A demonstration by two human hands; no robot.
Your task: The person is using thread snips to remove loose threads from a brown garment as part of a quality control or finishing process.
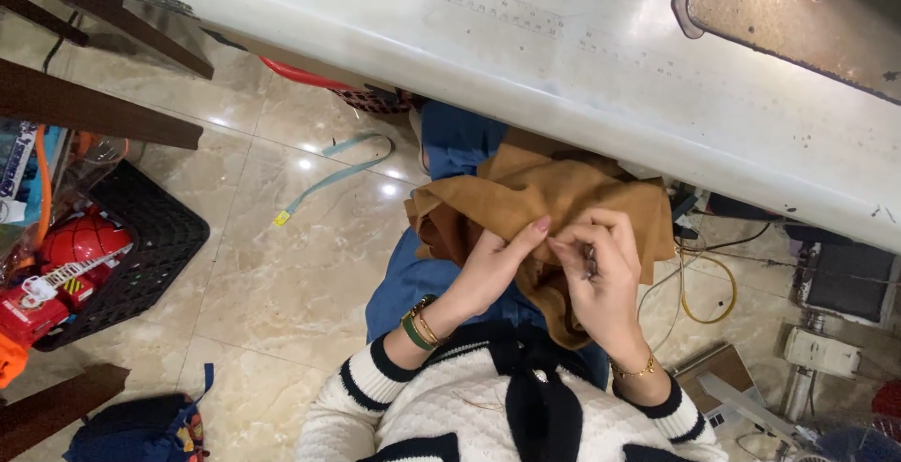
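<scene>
A bundle of tan-brown suede-like fabric (526,195) lies on my lap over blue jeans (413,284), below the edge of a white work table (488,40). My left hand (497,265) pinches a fold of the fabric between thumb and fingers. My right hand (601,270) is closed on the fabric just beside it, with a small dark metal tool partly showing between its fingers. Both wrists wear bracelets, and my sleeves are white knit with black bands.
A black basket (150,246) with red toys stands on the tiled floor at left. A teal strap (338,176) lies on the floor. Cables, a yellow cord (709,298) and a pedal sit at right. A sewing machine base (788,21) rests on the table.
</scene>
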